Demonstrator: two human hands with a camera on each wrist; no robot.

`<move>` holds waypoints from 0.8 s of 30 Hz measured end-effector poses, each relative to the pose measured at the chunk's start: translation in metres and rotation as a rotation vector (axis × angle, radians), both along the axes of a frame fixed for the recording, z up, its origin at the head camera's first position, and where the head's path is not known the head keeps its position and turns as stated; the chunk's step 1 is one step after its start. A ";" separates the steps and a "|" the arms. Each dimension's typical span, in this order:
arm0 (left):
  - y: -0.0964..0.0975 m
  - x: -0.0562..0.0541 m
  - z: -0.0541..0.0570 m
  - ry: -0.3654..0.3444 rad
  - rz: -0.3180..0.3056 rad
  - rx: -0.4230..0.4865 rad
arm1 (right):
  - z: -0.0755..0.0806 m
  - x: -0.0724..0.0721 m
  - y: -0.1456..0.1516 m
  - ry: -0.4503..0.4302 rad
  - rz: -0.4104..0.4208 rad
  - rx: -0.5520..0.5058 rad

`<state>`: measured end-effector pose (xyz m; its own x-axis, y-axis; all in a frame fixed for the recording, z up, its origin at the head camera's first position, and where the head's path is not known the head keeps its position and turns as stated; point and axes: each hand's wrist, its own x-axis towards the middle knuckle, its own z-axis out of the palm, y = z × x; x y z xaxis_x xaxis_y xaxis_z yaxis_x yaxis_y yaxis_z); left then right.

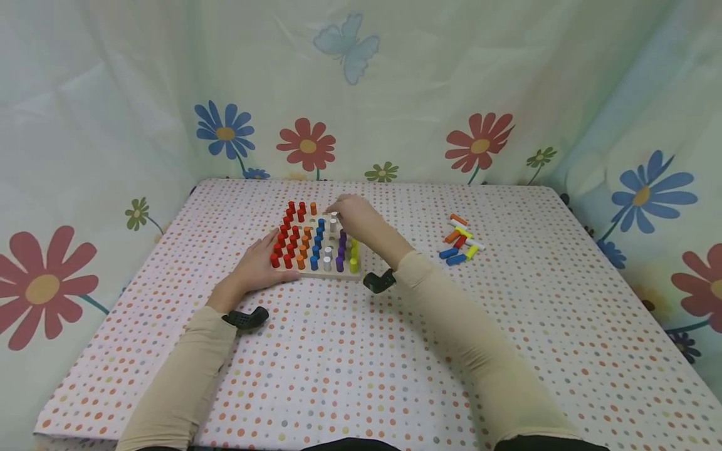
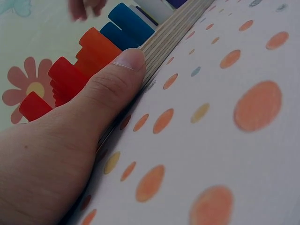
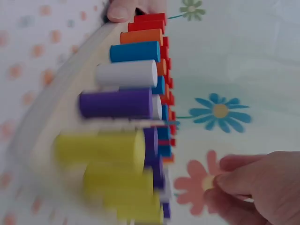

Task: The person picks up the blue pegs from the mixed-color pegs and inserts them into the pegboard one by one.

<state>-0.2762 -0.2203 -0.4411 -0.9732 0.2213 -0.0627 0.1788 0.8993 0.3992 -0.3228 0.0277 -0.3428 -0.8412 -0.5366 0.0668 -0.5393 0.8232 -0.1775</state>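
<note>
A wooden pegboard [image 1: 316,274] carries rows of round pegs in red, orange, blue, white, purple and yellow. My left hand [image 1: 256,266] rests against its near left corner, the fingers along the left side. In the left wrist view the thumb [image 2: 115,77] presses straight along the layered front edge. Over the far part of the board is my right hand [image 1: 358,216], close above a white peg [image 1: 334,215]. The right wrist view has its loosely bent fingers [image 3: 236,180] apart from the peg tops, with no peg showing between them.
A loose pile of pegs [image 1: 459,240] in orange, white, yellow, red and blue lies on the dotted tablecloth [image 1: 541,300], right of the board. Behind the table hangs a flowered curtain [image 1: 406,81]. Dark wrist devices [image 1: 247,318] stick out by both cuffs.
</note>
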 end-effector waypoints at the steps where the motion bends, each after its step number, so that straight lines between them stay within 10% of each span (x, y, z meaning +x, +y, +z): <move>1: 0.000 0.000 0.000 -0.003 -0.001 -0.003 | -0.001 0.006 0.011 0.016 -0.008 -0.023; 13: -0.008 0.000 0.002 0.008 0.012 -0.005 | -0.001 0.031 0.152 -0.154 -0.344 0.090; 24: 0.002 0.004 -0.002 0.008 -0.006 0.043 | 0.004 0.035 0.200 -0.410 -0.331 0.273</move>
